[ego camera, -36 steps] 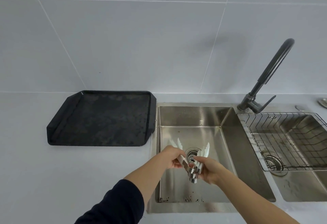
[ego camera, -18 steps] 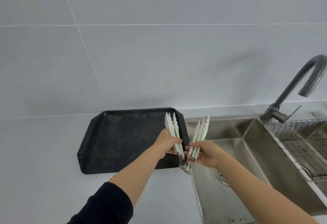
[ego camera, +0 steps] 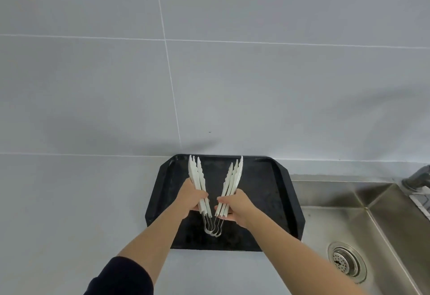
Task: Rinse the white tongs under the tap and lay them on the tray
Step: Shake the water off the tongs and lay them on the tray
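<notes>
White plastic tongs with bent metal hinges (ego camera: 215,192), clasped by left hand (ego camera: 192,198) and right hand (ego camera: 235,204), are held directly above the black plastic tray (ego camera: 267,201), tips pointing far.

Both hands, left hand (ego camera: 192,198) and right hand (ego camera: 233,205), now hold the white tongs (ego camera: 215,192) over the black tray (ego camera: 267,192) rather than over the sink (ego camera: 363,220); the arms of the tongs spread wider apart.
</notes>
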{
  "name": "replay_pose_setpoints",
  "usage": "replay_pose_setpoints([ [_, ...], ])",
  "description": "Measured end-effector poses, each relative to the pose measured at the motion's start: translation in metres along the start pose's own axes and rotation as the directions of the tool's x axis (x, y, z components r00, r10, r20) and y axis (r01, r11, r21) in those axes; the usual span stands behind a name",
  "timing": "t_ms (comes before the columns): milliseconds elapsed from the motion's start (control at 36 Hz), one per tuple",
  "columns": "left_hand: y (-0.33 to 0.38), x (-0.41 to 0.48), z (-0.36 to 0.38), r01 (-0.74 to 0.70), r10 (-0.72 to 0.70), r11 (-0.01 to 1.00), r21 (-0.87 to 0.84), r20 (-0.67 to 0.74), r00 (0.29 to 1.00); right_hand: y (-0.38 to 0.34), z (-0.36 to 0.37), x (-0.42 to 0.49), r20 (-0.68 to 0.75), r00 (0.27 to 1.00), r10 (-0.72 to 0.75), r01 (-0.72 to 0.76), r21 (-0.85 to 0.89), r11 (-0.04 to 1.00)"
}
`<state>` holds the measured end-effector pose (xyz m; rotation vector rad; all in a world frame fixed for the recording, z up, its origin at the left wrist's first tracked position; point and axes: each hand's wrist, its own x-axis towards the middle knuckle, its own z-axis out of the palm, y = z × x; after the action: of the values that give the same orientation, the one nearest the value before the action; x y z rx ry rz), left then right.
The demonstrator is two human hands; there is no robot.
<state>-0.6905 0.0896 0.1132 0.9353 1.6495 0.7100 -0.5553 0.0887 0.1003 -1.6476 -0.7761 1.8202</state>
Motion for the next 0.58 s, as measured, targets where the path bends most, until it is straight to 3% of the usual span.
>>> replay_pose_setpoints([
  [306,-0.039,0.031,-0.031,0.114,-0.111,0.993,0.017,-0.104,0.988,0.021,0.042,0.049,0.065,0.994,-0.093,0.111,-0.388,0.915],
  [583,-0.050,0.051,-0.035,0.125,-0.114,0.990,0.064,-0.146,0.983,0.021,0.052,0.071,0.043,0.997,-0.065,0.078,-0.563,0.823],
])
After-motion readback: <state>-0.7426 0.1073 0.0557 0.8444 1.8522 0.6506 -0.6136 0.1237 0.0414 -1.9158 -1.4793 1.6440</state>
